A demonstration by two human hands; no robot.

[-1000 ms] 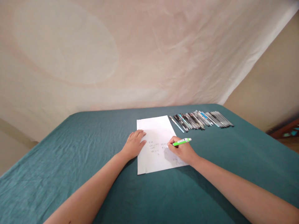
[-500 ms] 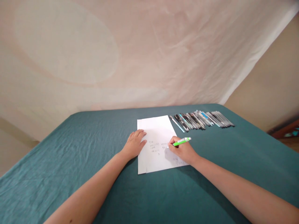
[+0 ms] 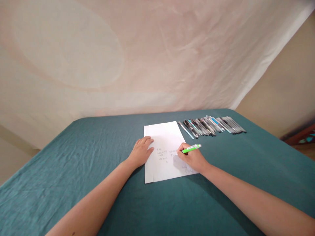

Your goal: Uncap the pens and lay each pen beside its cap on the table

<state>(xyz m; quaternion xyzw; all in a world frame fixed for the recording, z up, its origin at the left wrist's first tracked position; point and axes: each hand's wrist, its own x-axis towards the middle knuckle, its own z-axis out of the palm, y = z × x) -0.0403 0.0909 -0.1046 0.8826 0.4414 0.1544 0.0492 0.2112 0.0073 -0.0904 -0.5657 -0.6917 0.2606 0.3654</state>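
Observation:
White paper (image 3: 162,134) lies on the green cloth, with a second sheet's edge showing along its left side. Small dark handwriting, too blurred to read, covers part of its middle and lower right. My left hand (image 3: 141,152) rests flat on the left edge of the paper, fingers stretched out. Over the right part of the paper, my right hand (image 3: 193,159) grips a green and white pen (image 3: 190,149). The pen slants up to the right, its tip down at the writing and partly hidden by my fingers.
Several pens (image 3: 213,126) lie side by side in a row beyond my right hand, one light blue pen (image 3: 186,130) nearest the paper. A green cloth (image 3: 98,147) covers the table. Behind its far edge hangs a pale cloth (image 3: 147,65).
My right hand stays at nearly the same spot with the pen. The left hand has not visibly moved. The whole view has shifted very slightly.

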